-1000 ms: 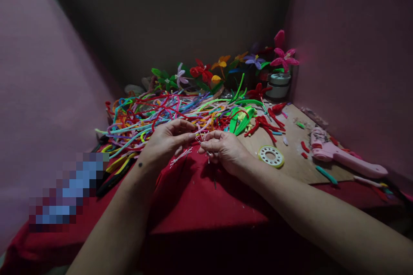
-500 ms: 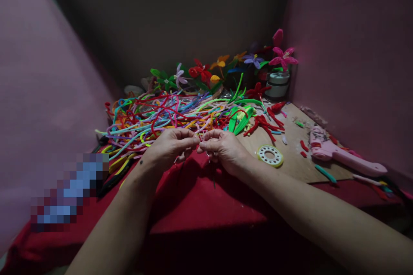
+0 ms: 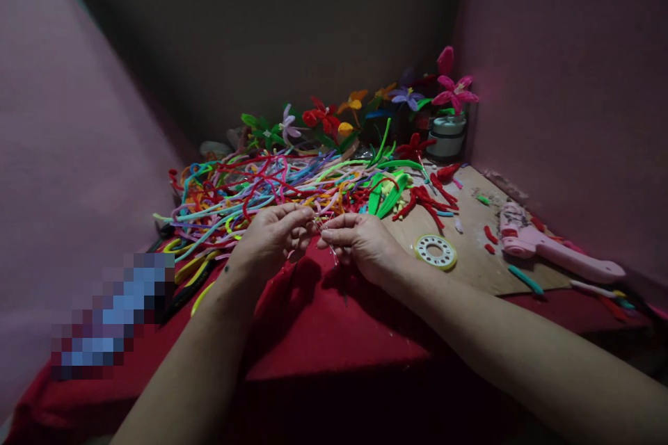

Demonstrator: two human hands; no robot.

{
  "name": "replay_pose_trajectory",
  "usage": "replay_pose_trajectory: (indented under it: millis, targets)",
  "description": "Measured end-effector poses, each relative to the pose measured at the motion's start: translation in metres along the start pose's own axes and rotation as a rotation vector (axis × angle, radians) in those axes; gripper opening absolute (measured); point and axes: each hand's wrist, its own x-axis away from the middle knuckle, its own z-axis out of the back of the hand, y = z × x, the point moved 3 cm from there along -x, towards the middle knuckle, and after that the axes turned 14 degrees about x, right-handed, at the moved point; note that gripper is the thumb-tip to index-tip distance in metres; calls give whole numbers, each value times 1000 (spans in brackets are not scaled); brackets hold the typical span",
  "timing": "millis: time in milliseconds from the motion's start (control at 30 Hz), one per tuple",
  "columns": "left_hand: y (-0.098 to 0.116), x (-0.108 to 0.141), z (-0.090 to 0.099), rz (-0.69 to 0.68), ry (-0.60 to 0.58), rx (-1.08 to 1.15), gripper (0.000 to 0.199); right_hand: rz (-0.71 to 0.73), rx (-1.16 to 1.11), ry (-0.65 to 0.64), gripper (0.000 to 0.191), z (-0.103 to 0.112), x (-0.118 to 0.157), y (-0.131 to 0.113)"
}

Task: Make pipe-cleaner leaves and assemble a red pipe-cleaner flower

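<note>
Two bare hands work close together above the middle of a red-covered worktop point(image 3: 365, 348), set back from its front edge. The right hand point(image 3: 360, 240) pinches a few thin, pale strands point(image 3: 334, 256) between thumb and fingers, their ends poking out above and below the grip. The left hand point(image 3: 282, 233), just beside it, has its thumb and fingertips drawn together near the strands' upper ends; whether it grips any of them is too small to tell.

Behind the hands, a tangle of colored fuzzy stems point(image 3: 261, 181) spreads toward the back left corner. Fuzzy flowers point(image 3: 323, 115) in red, orange, purple and pink line the back edge, with a pale container point(image 3: 447, 138) at the back right corner. A wooden board point(image 3: 470, 274) covers part of the right side, bearing a round spool point(image 3: 435, 252), red stem pieces point(image 3: 424, 203) and a pink-handled tool point(image 3: 568, 257). Toward the left edge, yellow-and-black handles point(image 3: 191, 279) lie beside a pixelated patch.
</note>
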Motion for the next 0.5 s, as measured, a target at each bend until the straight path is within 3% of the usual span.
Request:
replay_pose_trajectory:
  millis: [233, 500]
  targets:
    - [-6, 0, 0, 167, -4, 101, 20, 24, -51, -6, 22, 1, -1, 2]
    - [-14, -4, -3, 74, -25, 153, 14, -24, -62, 23, 21, 2, 0, 3]
